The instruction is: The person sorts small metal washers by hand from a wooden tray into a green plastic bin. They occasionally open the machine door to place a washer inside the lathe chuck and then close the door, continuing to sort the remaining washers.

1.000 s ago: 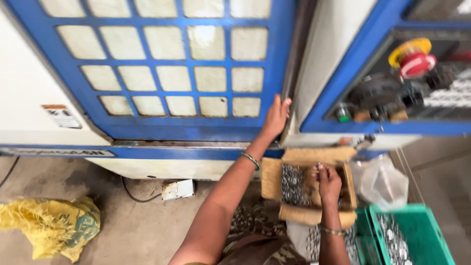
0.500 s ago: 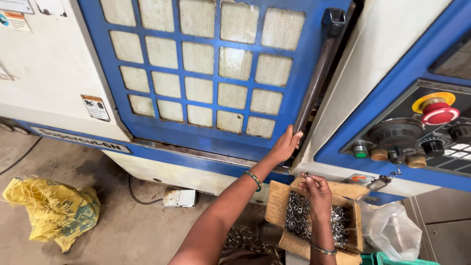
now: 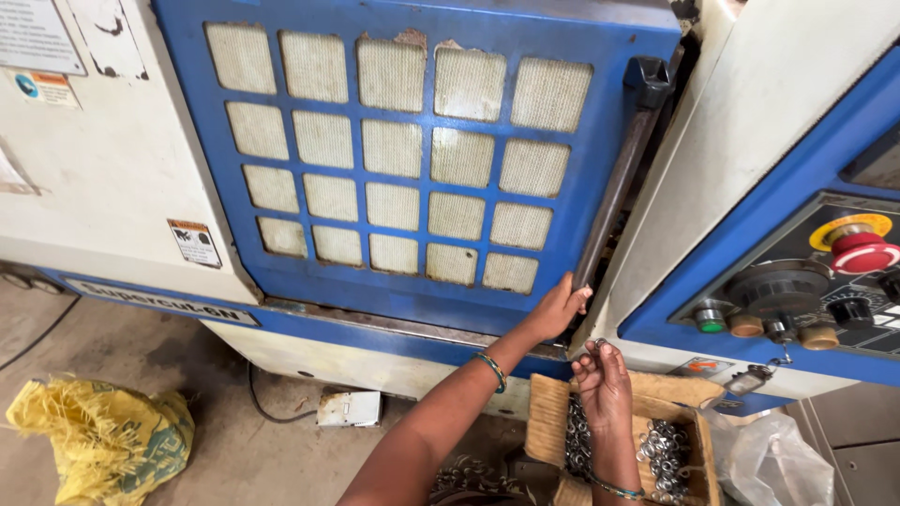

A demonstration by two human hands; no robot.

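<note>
Single head-worn view, looking steeply down and forward from above the person's arms, close to the blue grid-windowed sliding machine door (image 3: 412,159). Frame tilts slightly clockwise. It takes in the grey concrete floor (image 3: 141,356) lower left and the blue-edged control panel with knobs (image 3: 797,300) on the right.

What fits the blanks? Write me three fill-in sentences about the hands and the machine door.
1. The left hand grips the lower end of the dark ____ on the blue door.
2. The right hand is raised over a cardboard box holding small metal ____.
3. On the floor at the left lies a crumpled ____ sack.

Missing words: handle; rings; yellow
</note>
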